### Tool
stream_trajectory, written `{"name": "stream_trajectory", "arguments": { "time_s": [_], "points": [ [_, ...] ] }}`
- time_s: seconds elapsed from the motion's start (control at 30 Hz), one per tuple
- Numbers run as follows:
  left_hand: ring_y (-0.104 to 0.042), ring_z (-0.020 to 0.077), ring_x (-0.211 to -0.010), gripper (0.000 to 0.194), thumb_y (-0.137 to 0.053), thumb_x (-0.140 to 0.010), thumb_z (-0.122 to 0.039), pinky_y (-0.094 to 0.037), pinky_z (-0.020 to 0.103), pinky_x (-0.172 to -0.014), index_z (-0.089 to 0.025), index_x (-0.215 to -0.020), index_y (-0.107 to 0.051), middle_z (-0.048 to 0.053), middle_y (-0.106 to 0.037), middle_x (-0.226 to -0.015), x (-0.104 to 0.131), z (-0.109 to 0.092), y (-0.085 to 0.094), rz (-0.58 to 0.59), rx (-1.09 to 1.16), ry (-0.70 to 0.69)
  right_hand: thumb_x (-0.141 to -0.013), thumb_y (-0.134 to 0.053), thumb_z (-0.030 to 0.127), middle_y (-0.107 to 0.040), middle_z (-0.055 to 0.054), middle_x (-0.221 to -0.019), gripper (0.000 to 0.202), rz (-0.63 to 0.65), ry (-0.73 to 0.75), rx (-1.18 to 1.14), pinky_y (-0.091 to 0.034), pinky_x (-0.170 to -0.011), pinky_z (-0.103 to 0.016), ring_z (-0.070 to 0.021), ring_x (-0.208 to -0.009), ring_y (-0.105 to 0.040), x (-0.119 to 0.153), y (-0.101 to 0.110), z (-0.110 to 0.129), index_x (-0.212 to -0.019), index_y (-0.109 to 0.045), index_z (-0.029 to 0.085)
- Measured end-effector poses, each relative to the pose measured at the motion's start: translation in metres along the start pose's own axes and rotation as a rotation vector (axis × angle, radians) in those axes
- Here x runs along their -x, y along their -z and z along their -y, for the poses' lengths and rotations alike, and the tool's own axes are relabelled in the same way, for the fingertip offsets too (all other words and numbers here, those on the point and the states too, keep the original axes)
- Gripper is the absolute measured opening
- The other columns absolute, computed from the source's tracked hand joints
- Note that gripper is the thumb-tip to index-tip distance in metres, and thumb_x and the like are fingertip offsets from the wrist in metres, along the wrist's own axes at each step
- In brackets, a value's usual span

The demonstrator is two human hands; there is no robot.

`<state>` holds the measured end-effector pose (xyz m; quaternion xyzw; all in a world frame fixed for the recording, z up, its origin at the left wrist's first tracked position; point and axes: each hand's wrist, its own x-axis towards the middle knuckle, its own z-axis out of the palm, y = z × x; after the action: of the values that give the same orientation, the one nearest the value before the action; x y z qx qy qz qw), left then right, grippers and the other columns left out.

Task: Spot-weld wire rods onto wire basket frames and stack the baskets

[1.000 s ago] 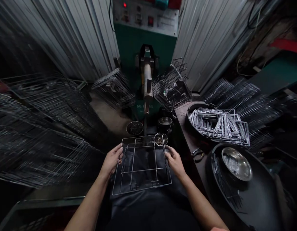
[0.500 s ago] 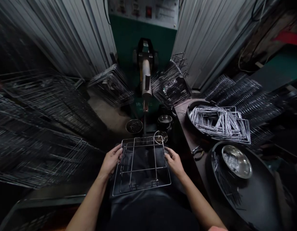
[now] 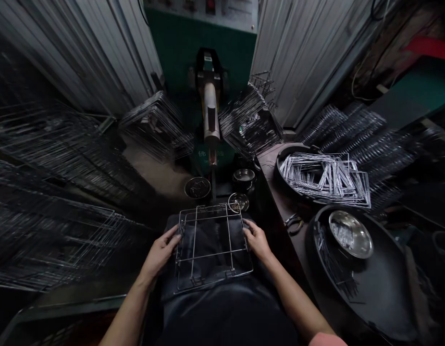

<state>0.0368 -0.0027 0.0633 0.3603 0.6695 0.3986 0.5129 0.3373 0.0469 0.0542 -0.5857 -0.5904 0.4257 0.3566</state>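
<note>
A rectangular wire frame (image 3: 211, 258) with crossing rods and small clips along its sides lies level above my lap. My left hand (image 3: 160, 252) pinches its left side near the far corner, thumb and fingers closed on the wire. On the opposite side my right hand (image 3: 257, 239) is closed on the right edge. Just past the frame's far edge is a small metal bowl (image 3: 239, 202) with small bits in it, partly seen through the wires. The spot welder's electrode arm (image 3: 211, 113) points toward me beyond the frame.
Stacks of wire frames stand at the left (image 3: 64, 139) and flank the machine. On the right bench are a black pan of bent wire rectangles (image 3: 323, 178), pliers (image 3: 293, 223), and a large dark tray (image 3: 384, 288) holding a steel bowl (image 3: 363, 245) and loose rods.
The view has shifted slightly, so the surroundings sit a little further left and up. The wire frame stays between both hands, its near left corner a bit closer in.
</note>
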Motion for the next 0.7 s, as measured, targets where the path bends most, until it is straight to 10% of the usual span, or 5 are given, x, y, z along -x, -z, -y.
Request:
{"name": "stream_trajectory", "arguments": {
  "time_s": [0.3,0.7],
  "points": [
    [-0.059,0.0192,-0.055,0.085,-0.052,-0.066,-0.063,-0.048,0.028,-0.049,-0.01,-0.131,-0.043,0.004,-0.067,-0.067,-0.016,0.017,-0.004,0.053,-0.211,-0.008,-0.083,-0.048,0.021,-0.066,-0.006,-0.112,0.04,0.071,-0.01,0.272,-0.046,-0.093,-0.034,-0.0218,-0.105,-0.061,-0.001,0.001,0.003,-0.121,-0.059,0.021],
    [-0.049,0.0259,-0.118,0.069,-0.058,-0.065,-0.054,-0.037,0.037,-0.103,-0.015,-0.122,-0.054,0.008,-0.053,-0.127,-0.03,0.031,0.001,0.096,-0.23,-0.079,-0.084,-0.045,0.02,-0.067,-0.009,-0.109,0.043,0.136,-0.006,0.504,-0.05,-0.085,-0.034,-0.0257,-0.097,-0.065,-0.003,0.004,0.005,-0.126,-0.056,0.018]
  ]
}}
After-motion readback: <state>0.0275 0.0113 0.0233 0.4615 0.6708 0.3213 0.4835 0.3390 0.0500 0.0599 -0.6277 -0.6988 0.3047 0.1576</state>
